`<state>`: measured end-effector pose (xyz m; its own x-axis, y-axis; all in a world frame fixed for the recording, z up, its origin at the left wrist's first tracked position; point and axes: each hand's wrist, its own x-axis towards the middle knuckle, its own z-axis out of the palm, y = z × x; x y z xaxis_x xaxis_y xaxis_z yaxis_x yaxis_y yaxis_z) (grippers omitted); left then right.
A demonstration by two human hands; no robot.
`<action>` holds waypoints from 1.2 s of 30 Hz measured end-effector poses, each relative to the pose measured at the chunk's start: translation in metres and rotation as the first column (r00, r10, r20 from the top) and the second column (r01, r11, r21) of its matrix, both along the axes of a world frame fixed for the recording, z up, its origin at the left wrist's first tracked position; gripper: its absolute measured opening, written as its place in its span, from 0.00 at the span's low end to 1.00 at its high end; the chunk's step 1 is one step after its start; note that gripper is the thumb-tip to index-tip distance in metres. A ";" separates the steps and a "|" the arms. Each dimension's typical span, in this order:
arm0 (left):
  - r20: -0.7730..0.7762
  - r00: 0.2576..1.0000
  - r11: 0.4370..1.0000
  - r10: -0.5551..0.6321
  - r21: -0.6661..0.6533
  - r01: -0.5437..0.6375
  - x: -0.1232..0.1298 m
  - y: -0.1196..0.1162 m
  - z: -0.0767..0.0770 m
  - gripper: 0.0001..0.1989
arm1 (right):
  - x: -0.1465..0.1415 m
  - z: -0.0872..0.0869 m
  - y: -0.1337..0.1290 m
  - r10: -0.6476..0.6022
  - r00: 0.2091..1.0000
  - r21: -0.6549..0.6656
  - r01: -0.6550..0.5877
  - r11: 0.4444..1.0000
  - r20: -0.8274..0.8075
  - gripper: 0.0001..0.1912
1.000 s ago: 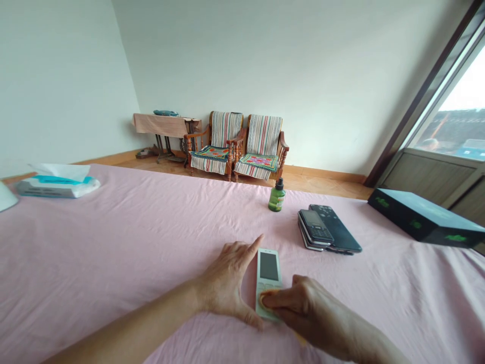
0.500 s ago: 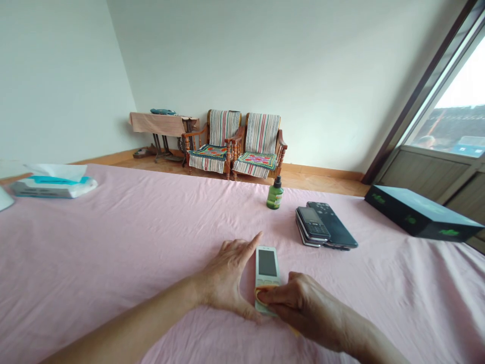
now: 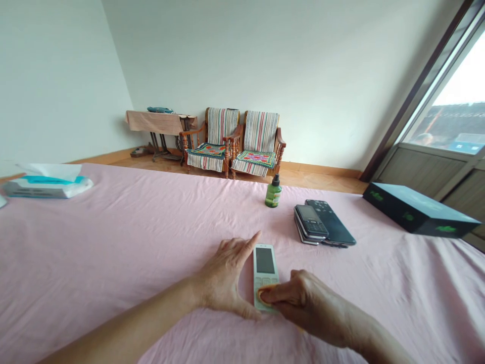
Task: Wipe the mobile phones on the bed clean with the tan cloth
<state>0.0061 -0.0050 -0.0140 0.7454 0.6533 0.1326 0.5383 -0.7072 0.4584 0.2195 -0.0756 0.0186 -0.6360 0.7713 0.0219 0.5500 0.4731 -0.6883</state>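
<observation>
A white keypad phone [image 3: 265,260] lies face up on a pink cloth, its screen at the far end. Along its left side my left hand [image 3: 227,275] rests with thumb and index finger spread wide, the index by the top edge and the thumb at the bottom corner. My right hand [image 3: 310,306] presses an orange-yellow cloth [image 3: 262,292] onto the lower keys, its fingers closed on it. Part of the keypad is hidden under that cloth and the fingertips.
Beyond my right hand, a stack of keypad phones [image 3: 310,222] sits against larger dark phones [image 3: 335,222]. A green spray bottle [image 3: 273,194] stands behind them. There is a black box [image 3: 420,210] at far right and a tissue pack [image 3: 49,186] at far left on the pink tablecloth [image 3: 151,222].
My right hand has shifted the cloth slightly over the lower keys, uncovering a bit more of the keypad. My left hand keeps its place beside the phone. The view has moved slightly.
</observation>
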 end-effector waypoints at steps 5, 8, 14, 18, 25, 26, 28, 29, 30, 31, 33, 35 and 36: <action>0.012 1.000 1.000 -0.002 0.010 0.002 -0.001 0.000 0.000 0.67 | 0.009 0.001 0.001 -0.003 1.000 -0.104 0.004 0.995 0.012 0.13; 0.016 1.000 1.000 0.002 -0.001 -0.002 -0.001 -0.001 0.001 0.67 | 0.005 -0.001 0.001 -0.018 1.000 -0.073 0.018 0.997 0.002 0.13; 0.028 1.000 1.000 -0.003 0.004 0.003 0.000 -0.001 0.000 0.66 | 0.001 0.000 -0.003 -0.066 0.997 -0.133 0.061 0.989 -0.038 0.14; 0.043 0.999 1.000 -0.002 0.018 0.001 -0.001 0.000 -0.004 0.68 | 0.012 0.000 -0.003 -0.134 0.990 -0.264 0.116 0.958 -0.051 0.14; 0.027 1.000 1.000 0.008 0.015 -0.008 0.001 -0.002 -0.001 0.67 | 0.017 -0.002 0.000 -0.231 0.972 -0.253 0.213 0.944 -0.042 0.15; 0.027 1.000 1.000 0.008 0.014 -0.009 0.001 -0.002 -0.001 0.67 | 0.018 -0.003 0.001 -0.252 0.967 -0.272 0.232 0.934 -0.039 0.15; 0.032 0.999 1.000 0.011 0.016 -0.011 0.001 -0.002 -0.001 0.67 | 0.021 -0.005 0.002 -0.261 0.965 -0.301 0.241 0.923 -0.027 0.15; 0.035 0.999 1.000 0.014 0.018 -0.015 0.001 -0.002 -0.001 0.67 | 0.021 -0.006 0.002 -0.248 0.968 -0.304 0.230 0.925 -0.023 0.15; 0.039 0.999 1.000 0.016 0.020 -0.017 0.001 -0.002 -0.001 0.67 | 0.022 -0.006 0.003 -0.234 0.972 -0.299 0.217 0.929 -0.021 0.15; 0.042 0.999 1.000 0.018 0.021 -0.019 0.001 -0.002 -0.001 0.67 | 0.022 -0.006 0.003 -0.222 0.975 -0.288 0.206 0.935 -0.022 0.15; 0.048 0.999 0.999 0.021 0.024 -0.022 0.001 -0.002 -0.002 0.67 | 0.021 -0.005 0.002 -0.218 0.976 -0.255 0.204 0.945 -0.026 0.15; 0.049 0.999 1.000 0.018 0.023 -0.019 0.001 -0.002 -0.002 0.67 | 0.019 -0.003 0.001 -0.237 0.971 -0.221 0.224 0.949 -0.032 0.15; 0.048 0.999 1.000 0.016 0.022 -0.017 0.001 -0.002 -0.002 0.67 | 0.018 -0.002 0.000 -0.245 0.969 -0.205 0.232 0.951 -0.038 0.15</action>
